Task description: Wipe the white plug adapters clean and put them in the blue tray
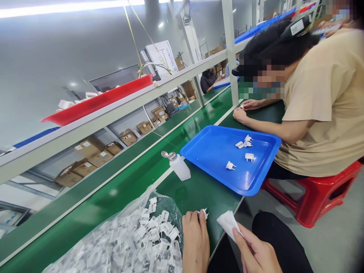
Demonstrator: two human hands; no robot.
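My left hand is closed at the green table's near edge, beside the bag. A small white plug piece with metal pins pokes out from its fingertips. Between the thumb and fingers of my right hand is a folded white wipe, its free end pointing toward the left hand without touching the plug piece. A clear plastic bag full of similar white plug pieces lies open to the left.
Ahead stands a white pump bottle with its metal lid up. A blue tray with several plug pieces sits to its right, overhanging the table edge. Beyond the tray, a co-worker bends over a small part. A red tray rests on the shelf above.
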